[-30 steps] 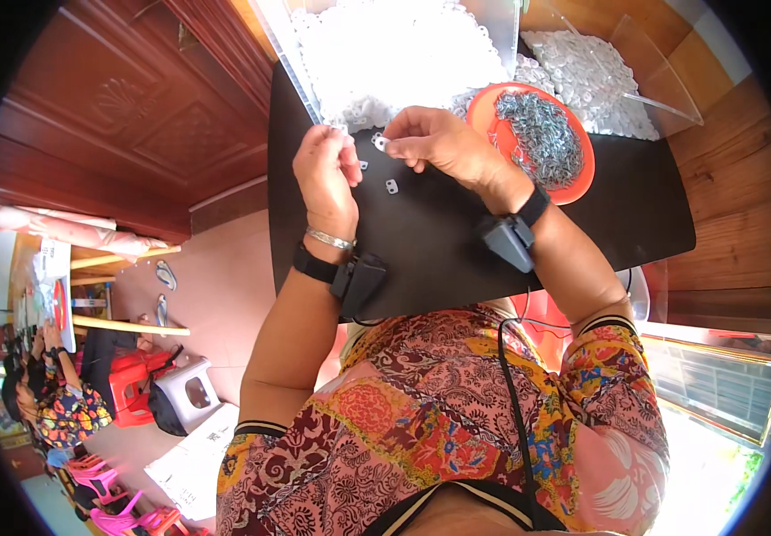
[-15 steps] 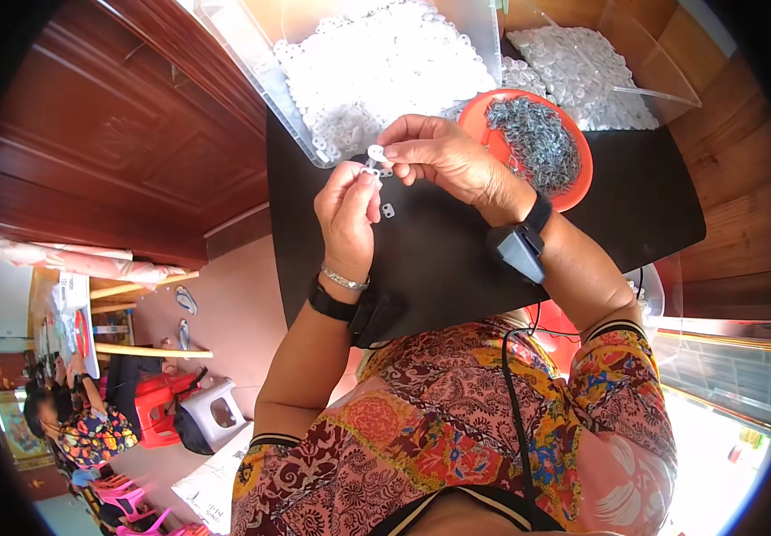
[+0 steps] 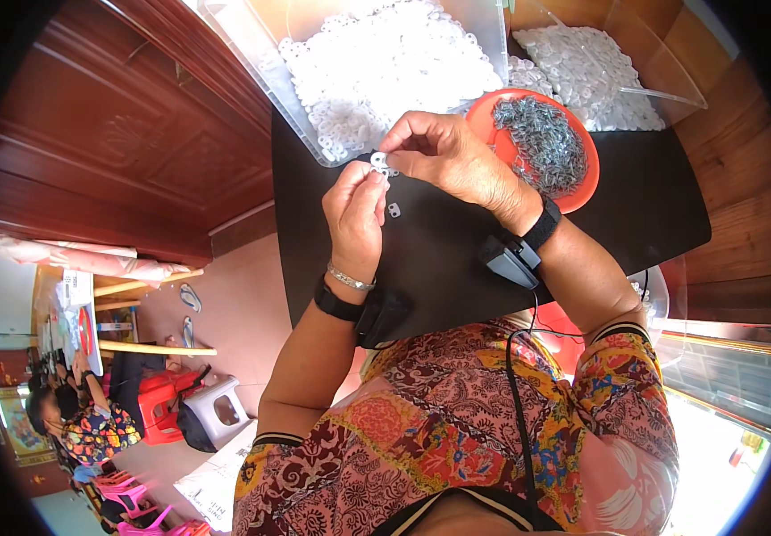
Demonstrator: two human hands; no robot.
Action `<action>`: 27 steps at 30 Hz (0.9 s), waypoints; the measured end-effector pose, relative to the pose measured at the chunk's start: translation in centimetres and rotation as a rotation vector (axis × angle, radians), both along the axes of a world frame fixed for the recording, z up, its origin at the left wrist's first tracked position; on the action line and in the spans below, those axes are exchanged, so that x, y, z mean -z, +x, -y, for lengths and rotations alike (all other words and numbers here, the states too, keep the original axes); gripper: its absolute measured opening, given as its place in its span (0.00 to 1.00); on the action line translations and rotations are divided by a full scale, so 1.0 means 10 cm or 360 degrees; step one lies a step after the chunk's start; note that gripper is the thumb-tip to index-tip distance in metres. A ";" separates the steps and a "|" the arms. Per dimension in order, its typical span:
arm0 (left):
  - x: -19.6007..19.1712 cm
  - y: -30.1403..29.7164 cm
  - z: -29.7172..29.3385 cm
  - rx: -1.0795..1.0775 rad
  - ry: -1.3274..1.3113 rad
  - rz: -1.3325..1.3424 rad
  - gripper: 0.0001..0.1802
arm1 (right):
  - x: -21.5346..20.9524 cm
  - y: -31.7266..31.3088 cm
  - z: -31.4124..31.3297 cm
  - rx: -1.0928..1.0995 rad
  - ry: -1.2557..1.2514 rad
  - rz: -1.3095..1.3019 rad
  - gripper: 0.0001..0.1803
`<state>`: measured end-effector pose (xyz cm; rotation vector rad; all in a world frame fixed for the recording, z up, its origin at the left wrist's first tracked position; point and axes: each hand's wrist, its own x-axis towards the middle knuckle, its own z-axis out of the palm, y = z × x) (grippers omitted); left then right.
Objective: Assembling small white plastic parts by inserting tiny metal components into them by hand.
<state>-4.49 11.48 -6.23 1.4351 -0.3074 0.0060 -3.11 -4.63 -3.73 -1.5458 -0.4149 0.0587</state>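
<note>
My left hand [image 3: 356, 214] is closed in a pinch at the near left corner of the big bin, gripping a small white plastic piece [image 3: 378, 161] with a rounded, holed top. The thumb and index finger of my right hand [image 3: 457, 165] close on the same piece from the right; its other fingers are curled. Whether a second part sits between the fingertips is too small to tell. Just below the hands, a small white two-holed piece [image 3: 394, 211] lies on the dark table [image 3: 439, 259]. More small pieces show partly behind my fingertips.
A clear bin [image 3: 305, 134] heaped with white pieces stands beyond my hands. To the right are an orange-red bowl [image 3: 589, 183] of metal pins or clips and a clear container [image 3: 671, 85] of whitish pieces. A person [image 3: 91, 429] works at another table, far left.
The rounded white piece has come down closer to my left fingertips, and my right thumb and index finger have shifted around it. The whole view has moved slightly.
</note>
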 end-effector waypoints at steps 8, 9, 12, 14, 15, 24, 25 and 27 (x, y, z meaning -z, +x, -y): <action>0.02 0.00 -0.02 -0.0005 -0.0008 -0.0029 0.11 | 0.07 0.03 0.00 -0.0037 -0.0079 0.0095 0.05; 0.04 0.01 -0.03 0.0002 -0.0003 -0.0023 0.11 | 0.08 0.04 0.00 -0.0050 -0.0075 0.0114 0.05; 0.06 0.02 -0.04 0.0002 0.0031 -0.0003 0.11 | 0.09 0.03 0.00 -0.0040 -0.0086 0.0116 0.05; 0.08 0.03 -0.02 -0.0002 0.0042 0.0034 0.10 | 0.10 0.05 0.01 -0.0052 -0.0021 0.0054 0.05; 0.08 0.04 -0.01 -0.0011 0.0049 0.0067 0.10 | 0.11 0.05 0.01 -0.0071 0.0042 -0.0012 0.05; 0.07 0.02 -0.01 0.0011 -0.0054 0.0012 0.10 | 0.13 0.05 -0.01 -0.0079 0.0088 0.0004 0.05; 0.07 0.02 -0.01 0.0008 -0.0052 0.0014 0.10 | 0.13 0.05 -0.01 -0.0082 0.0090 0.0006 0.05; 0.06 0.02 -0.01 0.0010 -0.0049 0.0035 0.11 | 0.13 0.05 -0.02 -0.0093 0.0104 -0.0043 0.06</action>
